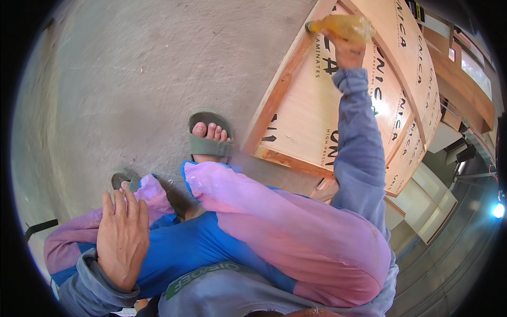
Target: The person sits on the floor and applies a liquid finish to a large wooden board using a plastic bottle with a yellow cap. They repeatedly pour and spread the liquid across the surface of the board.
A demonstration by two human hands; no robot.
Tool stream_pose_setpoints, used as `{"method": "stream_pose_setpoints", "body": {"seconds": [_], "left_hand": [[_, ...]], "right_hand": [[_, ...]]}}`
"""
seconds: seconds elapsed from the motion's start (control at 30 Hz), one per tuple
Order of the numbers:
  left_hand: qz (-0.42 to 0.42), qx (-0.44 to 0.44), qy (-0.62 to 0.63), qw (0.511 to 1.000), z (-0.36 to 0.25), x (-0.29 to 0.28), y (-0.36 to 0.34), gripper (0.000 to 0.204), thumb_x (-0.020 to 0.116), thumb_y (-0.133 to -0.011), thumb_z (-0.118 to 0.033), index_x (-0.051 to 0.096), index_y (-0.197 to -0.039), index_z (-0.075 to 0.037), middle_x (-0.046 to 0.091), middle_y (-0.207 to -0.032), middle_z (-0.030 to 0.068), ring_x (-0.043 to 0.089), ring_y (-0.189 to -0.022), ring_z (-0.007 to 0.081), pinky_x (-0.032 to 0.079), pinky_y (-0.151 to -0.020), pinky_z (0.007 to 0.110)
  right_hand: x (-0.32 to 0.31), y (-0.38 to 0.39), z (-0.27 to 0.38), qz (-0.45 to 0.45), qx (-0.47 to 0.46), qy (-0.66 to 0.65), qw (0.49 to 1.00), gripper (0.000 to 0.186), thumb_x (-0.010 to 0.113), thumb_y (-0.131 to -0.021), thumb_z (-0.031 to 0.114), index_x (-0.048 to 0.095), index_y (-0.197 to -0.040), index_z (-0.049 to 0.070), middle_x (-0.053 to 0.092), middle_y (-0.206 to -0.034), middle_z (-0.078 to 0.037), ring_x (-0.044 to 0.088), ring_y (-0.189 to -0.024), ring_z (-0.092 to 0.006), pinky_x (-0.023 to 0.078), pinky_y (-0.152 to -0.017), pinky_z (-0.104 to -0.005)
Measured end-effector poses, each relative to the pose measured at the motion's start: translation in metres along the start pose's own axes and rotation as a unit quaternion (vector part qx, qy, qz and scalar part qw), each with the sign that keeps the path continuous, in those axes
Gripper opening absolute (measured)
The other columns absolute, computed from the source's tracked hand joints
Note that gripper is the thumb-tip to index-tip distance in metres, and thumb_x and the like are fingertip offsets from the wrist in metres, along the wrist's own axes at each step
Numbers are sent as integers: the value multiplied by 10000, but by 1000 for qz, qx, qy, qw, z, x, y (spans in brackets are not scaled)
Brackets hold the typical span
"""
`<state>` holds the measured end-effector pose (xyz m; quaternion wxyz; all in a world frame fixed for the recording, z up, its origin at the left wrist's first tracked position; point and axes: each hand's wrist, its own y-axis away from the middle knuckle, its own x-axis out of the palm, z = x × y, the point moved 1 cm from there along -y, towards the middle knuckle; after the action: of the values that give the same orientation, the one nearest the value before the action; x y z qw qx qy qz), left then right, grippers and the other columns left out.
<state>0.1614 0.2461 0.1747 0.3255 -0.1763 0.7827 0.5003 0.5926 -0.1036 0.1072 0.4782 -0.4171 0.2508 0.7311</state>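
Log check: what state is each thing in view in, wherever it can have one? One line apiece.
Bottle: tipped on its side, neck toward picture left; cap unclear from blur.
Right hand: closed around the bottle.
Left hand: open, fingers extended, back upward.
Wood-framed panel: partly covered by the right arm.
Green sandal: worn, strap across the foot.
Lamp: lit.

Amber-yellow bottle (343, 26) in right hand (349, 54); black-lettered tan panel (301, 119) beside it; pink-and-blue trousers (296, 214) beside left hand (124, 238), 2 olive sandals (211, 147) beyond.
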Motion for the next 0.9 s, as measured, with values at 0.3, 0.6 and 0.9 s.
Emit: {"method": "stream_pose_setpoints", "body": {"seconds": [0.3, 0.6, 0.9], "left_hand": [[8, -20, 13, 1000, -3, -11, 3, 408, 464, -1013, -187, 579, -1337, 32, 563, -1422, 245, 511, -1337, 372, 327, -1178, 521], [16, 0, -9, 1000, 4, -1, -3, 427, 469, -1006, -187, 574, -1365, 20, 551, -1448, 243, 510, -1324, 380, 316, -1183, 529], [28, -19, 14, 999, -9, -15, 10, 441, 500, -982, -188, 588, -1364, 12, 542, -1457, 253, 504, -1320, 374, 328, -1178, 515]], "right_hand": [[2, 59, 11, 266, 37, -102, 958, 352, 813, -833, 28, 702, -1167, 10, 761, -1090, -97, 728, -983, -186, 584, -859, -316], [-30, -27, -18, 47, -4, 97, 994, 223, 795, -878, 123, 762, -1083, 40, 768, -1118, -63, 719, -979, -181, 574, -872, -321], [-10, 74, -2, 156, 21, -63, 986, 313, 800, -862, 77, 730, -1163, 20, 760, -1138, -90, 718, -1021, -193, 572, -916, -334]]}}
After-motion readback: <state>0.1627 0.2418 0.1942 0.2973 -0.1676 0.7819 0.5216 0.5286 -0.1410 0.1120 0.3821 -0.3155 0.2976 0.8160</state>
